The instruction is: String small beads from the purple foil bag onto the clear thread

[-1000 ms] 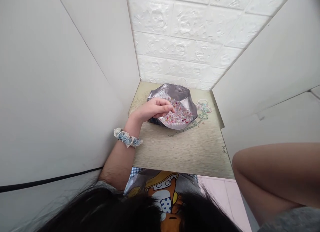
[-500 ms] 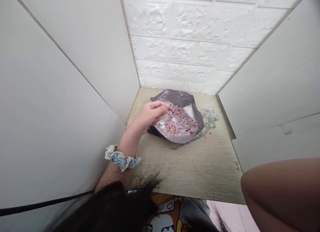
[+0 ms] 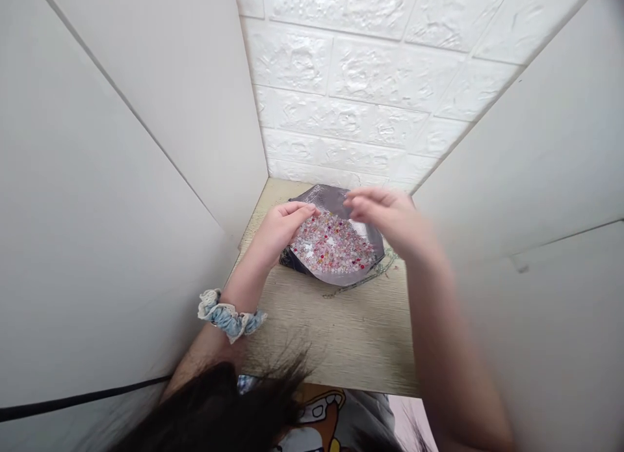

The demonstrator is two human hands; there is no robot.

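Head view: grey foil pouch (image 3: 324, 195) of small pink and mixed-colour beads (image 3: 331, 244) lies open at the far edge of the wood-grain desk (image 3: 341, 335). Left hand (image 3: 277, 227) is loosely curled, fingertips on the pouch's left rim, gripping nothing visible. Right hand (image 3: 390, 221) is over the right rim, blurred; can't tell its grip.

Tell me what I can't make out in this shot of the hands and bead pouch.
Head view:
- right hand: motion-blurred, grip unclear.
- left hand: fingertips curl out of sight at the pouch rim, grasp unclear.
- bead string: mostly hidden behind the right forearm.
- beads: too small to tell apart.
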